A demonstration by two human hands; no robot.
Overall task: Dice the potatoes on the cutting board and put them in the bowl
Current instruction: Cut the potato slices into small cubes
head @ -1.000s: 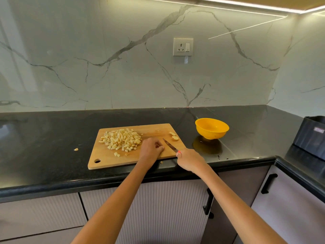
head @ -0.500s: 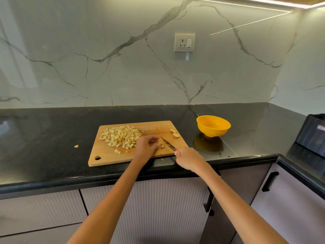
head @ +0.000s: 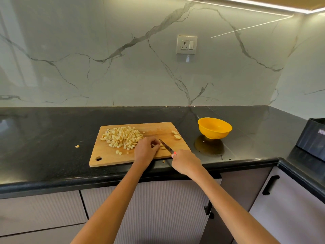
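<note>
Right hand (head: 186, 162) grips the knife (head: 166, 147), left hand (head: 146, 151) pinches a potato piece (head: 161, 144) at the board's (head: 109, 155) five o'clock, fingertips risking a nick, bowl (head: 214, 128) waiting at three.

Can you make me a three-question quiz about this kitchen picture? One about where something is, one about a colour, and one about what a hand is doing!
1. Where is the pile of diced potato?
A. in the bowl
B. on the cutting board
C. on the floor

2. What colour is the bowl?
A. yellow
B. blue
C. white

3. What is the right hand doing?
A. resting flat on the counter
B. lifting the bowl
C. holding the knife

Answers:
1 B, the cubes lie heaped on the board's left part.
2 A, it is bright yellow.
3 C, its fingers wrap the handle, with the blade beside the left hand.
</note>
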